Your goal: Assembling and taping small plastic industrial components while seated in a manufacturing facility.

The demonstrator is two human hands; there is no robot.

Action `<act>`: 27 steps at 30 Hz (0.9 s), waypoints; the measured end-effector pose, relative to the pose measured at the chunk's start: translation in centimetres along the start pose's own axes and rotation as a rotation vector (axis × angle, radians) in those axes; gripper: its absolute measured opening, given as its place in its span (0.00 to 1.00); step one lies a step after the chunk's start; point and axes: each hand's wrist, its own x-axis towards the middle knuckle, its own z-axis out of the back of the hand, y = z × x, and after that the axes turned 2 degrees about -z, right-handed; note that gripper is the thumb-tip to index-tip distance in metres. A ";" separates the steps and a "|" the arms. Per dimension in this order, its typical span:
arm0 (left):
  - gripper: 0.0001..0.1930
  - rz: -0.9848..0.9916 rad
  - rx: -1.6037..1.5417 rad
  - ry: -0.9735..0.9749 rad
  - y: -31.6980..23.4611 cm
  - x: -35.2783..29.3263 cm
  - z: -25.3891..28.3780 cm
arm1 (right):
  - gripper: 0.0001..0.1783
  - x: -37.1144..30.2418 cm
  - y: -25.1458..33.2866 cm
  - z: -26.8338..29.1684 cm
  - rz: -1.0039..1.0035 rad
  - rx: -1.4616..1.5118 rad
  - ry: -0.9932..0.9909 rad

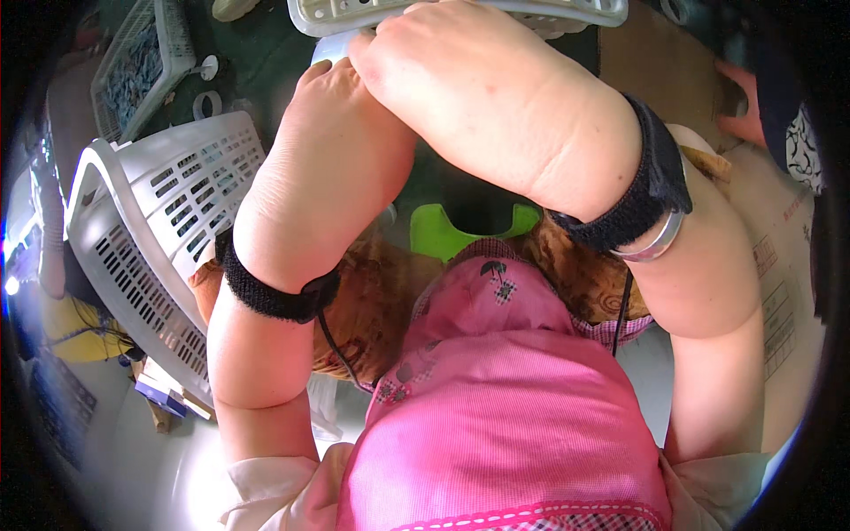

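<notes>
Exposure: bright at centre and lower left, dimmer along the top. Glare: strongest on the pale floor at lower left, where detail washed out to white; a small white flare with blue fringing sat at the far left rim. Shadow: soft, deepest between the forearms; the left hand was shaded on its inner side, the right hand paler and more evenly lit. Focus: the pink apron showed its weave, and the slots of the white basket were clear; the left margin was smeared. Distortion: black, rounded borders; the cardboard bowed at right.
</notes>
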 end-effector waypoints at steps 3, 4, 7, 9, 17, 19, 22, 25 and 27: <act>0.04 -0.001 0.030 0.031 0.0 0.0 0.1 | 0.09 0.2 0.0 0.9 0.015 -0.017 0.092; 0.03 -0.005 0.044 0.030 0.0 0.0 0.0 | 0.10 0.3 0.0 1.0 -0.009 -0.023 0.179; 0.02 -0.012 0.090 0.037 -0.1 0.0 -0.1 | 0.12 0.4 -0.3 0.7 -0.032 0.059 0.148; 0.02 0.020 0.054 0.025 -0.1 -0.2 -0.7 | 0.07 0.2 -0.1 0.1 -0.019 0.024 0.085; 0.01 0.093 -0.036 -0.033 0.0 -0.9 -0.9 | 0.05 0.8 0.3 -0.1 -0.017 -0.057 0.184; 0.01 -0.004 -0.068 0.079 0.7 -1.2 -1.4 | 0.05 0.9 0.6 -0.3 -0.002 -0.071 0.174; 0.01 0.028 -0.081 0.072 0.6 -1.4 -1.1 | 0.05 1.1 0.6 -0.4 0.018 -0.037 0.169; 0.01 0.012 -0.035 0.081 0.9 -1.8 -1.4 | 0.05 1.4 0.8 -0.3 -0.006 -0.042 0.217; 0.01 0.014 -0.023 0.107 0.9 -1.9 -1.4 | 0.05 1.5 0.8 -0.5 0.013 -0.053 0.202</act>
